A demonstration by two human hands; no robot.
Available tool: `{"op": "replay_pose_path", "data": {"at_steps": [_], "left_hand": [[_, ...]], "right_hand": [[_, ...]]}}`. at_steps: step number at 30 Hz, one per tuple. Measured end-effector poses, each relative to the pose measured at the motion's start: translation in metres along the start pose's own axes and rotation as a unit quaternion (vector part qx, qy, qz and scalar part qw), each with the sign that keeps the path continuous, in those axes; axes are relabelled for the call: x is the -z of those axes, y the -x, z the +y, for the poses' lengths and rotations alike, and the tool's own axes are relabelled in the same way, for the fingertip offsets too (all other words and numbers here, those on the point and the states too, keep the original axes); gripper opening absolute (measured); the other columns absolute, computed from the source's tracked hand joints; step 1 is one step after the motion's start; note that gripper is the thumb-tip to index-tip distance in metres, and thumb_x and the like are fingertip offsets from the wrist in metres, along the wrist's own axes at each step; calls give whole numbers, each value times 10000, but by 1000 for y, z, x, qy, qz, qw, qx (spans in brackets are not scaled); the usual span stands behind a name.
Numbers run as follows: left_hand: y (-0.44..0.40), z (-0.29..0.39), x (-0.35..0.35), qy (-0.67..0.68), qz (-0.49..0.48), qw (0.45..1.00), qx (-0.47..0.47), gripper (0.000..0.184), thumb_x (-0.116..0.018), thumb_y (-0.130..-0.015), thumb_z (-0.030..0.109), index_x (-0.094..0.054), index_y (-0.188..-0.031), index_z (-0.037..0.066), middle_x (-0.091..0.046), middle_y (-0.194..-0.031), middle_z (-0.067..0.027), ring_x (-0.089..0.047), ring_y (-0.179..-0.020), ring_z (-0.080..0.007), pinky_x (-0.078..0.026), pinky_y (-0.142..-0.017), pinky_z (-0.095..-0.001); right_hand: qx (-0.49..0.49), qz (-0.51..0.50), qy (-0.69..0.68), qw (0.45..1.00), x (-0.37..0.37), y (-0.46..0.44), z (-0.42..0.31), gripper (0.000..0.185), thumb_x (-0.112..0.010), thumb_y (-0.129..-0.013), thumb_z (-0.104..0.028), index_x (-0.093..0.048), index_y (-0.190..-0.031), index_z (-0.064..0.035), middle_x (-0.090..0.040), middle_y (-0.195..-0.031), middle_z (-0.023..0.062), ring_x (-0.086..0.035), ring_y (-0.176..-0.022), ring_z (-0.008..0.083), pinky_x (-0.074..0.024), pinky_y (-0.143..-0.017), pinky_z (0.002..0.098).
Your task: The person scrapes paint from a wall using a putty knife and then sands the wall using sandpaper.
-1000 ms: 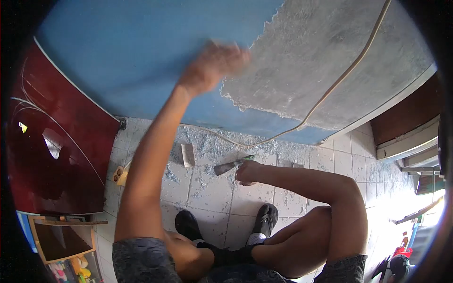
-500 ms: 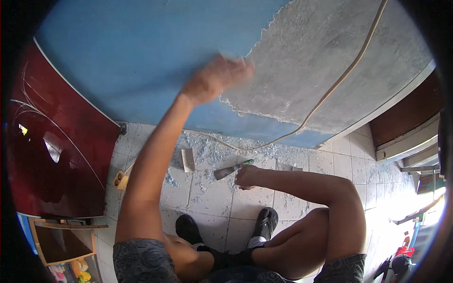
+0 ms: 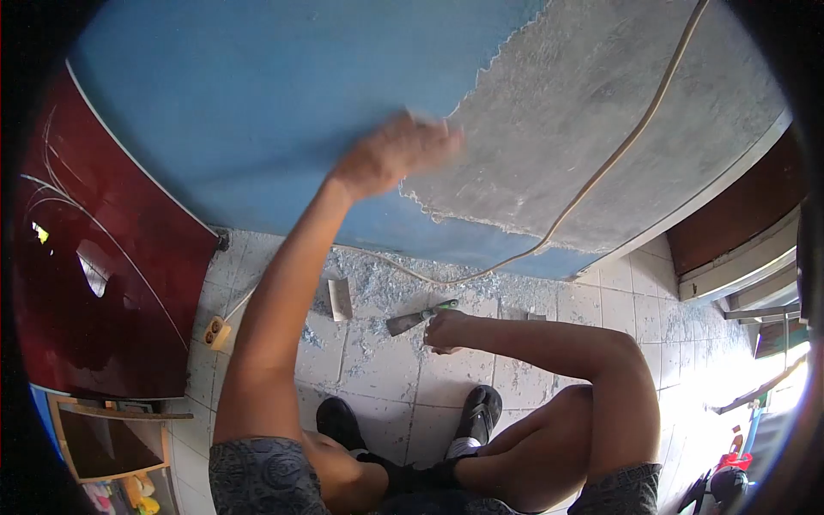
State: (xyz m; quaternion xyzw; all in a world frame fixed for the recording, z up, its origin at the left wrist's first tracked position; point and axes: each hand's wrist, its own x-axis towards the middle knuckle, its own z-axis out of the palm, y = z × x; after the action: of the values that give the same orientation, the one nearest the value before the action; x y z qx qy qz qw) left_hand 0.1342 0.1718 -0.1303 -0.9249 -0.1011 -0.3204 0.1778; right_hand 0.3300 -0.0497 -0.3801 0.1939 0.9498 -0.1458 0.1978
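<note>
My left hand (image 3: 399, 154) is raised against the wall, at the ragged border where blue paint (image 3: 257, 103) meets a bare grey patch (image 3: 549, 129). Its fingers are smeared by motion, and a small pale edge shows beside them; I cannot make out what it is. Low over the floor, my right hand (image 3: 446, 331) is closed with its fingers curled under, and what they hold, if anything, is hidden. A scraper (image 3: 407, 323) with a broad blade and a green-tipped handle lies on the tiles just behind it. Further left lies a flat metal blade (image 3: 340, 299).
Paint flakes (image 3: 378, 275) litter the tiled floor along the wall. A beige cable (image 3: 631, 137) hangs across the wall and runs along its base. An extension socket (image 3: 216, 332) lies at the left, near a dark red panel (image 3: 120, 257). My shoes (image 3: 341, 421) are below.
My left hand stays at the paint border, still blurred, with its fingers slightly lower. My right hand is nearly unmoved. The whole view has shifted slightly.
</note>
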Motion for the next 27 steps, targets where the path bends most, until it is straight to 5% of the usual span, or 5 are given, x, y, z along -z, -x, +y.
{"op": "replay_pose_path", "data": {"at_steps": [4, 11, 18, 22, 27], "left_hand": [[7, -4, 6, 71, -144, 985, -55, 565, -475, -962, 18, -457, -1478, 248, -400, -1559, 84, -401, -1415, -124, -292, -1216, -380], [-60, -31, 71, -157, 262, 946, 106, 601, -487, -934, 16, -429, -1502, 205, -373, -1580, 68, -343, -1457, -174, -285, -1212, -419], [13, -6, 23, 18, -136, 986, -96, 574, -536, -936, 68, -443, -1488, 193, -472, -1514, 67, -491, -1351, -145, -384, -1164, -394], [-34, -34, 84, -274, 31, 961, -11, 575, -511, -935, 22, -454, -1480, 197, -412, -1556, 71, -397, -1423, -158, -373, -1168, -399], [-33, -26, 55, -120, 131, 983, 35, 615, -508, -930, -3, -415, -1504, 198, -386, -1569, 85, -388, -1425, -153, -370, -1173, -401]], "right_hand": [[15, 32, -15, 999, 4, 4, 3, 246, -723, -772, -354, -630, -794, -128, -657, -809, 91, -672, -843, 319, -548, -790, 484], [-8, -37, 16, 999, 11, -4, -7, 243, -682, -820, -360, -653, -834, -119, -671, -848, 105, -677, -906, 312, -546, -811, 490], [-4, -66, 48, 997, 19, -3, -9, 318, -637, -847, -439, -664, -921, -130, -689, -951, 94, -669, -982, 305, -524, -857, 516], [-1, -39, 22, 999, 25, -1, -10, 310, -636, -846, -446, -666, -906, -143, -688, -934, 80, -672, -962, 298, -525, -841, 511], [-6, -47, 23, 999, 13, -1, -7, 309, -638, -847, -449, -667, -905, -147, -688, -948, 80, -667, -986, 292, -514, -870, 510]]}}
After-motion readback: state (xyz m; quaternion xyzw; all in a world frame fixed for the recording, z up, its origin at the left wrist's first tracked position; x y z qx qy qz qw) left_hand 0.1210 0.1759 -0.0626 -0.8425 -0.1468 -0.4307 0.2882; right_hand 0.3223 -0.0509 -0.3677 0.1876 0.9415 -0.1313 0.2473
